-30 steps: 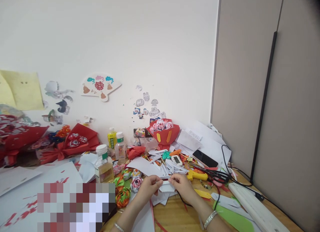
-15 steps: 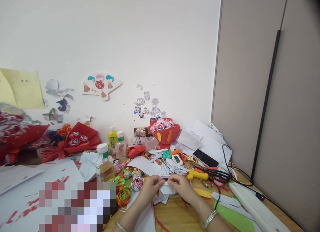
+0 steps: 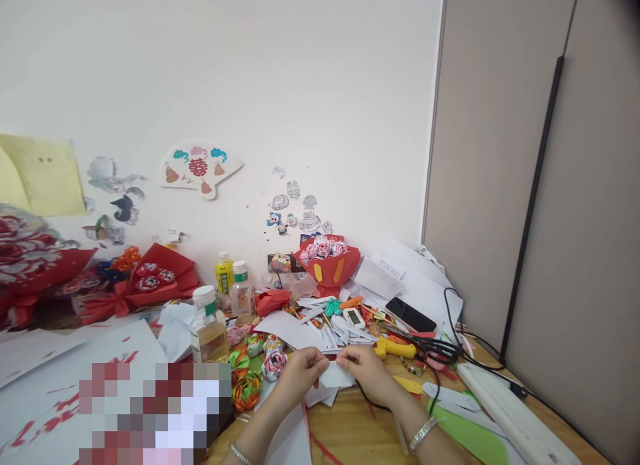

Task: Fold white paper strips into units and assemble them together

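A small piece of white paper [image 3: 336, 374] is pinched between my two hands, low over the wooden table [image 3: 350, 428]. My left hand [image 3: 306, 371] grips its upper left edge with thumb and fingertips. On the upper right edge, the fingertips of my right hand [image 3: 364, 371] are closed in the same way. Folded white paper strips [image 3: 345, 331] lie in a heap just beyond my fingers. Rolled paper flowers [image 3: 274, 365] in pink, white, orange and green sit left of my left hand. A yellow-handled tool [image 3: 395, 348] rests near my right hand.
Bottles [image 3: 207, 328] stand at the left, beside a large white sheet [image 3: 100, 365] with red marks. Behind the strips is a red bouquet [image 3: 330, 271]. A phone [image 3: 411, 315], black cables [image 3: 440, 351] and a white power strip [image 3: 515, 411] lie to the right.
Both hands keep their pinch on the white paper, which now looks flatter and faces me more. The view has shifted very slightly.
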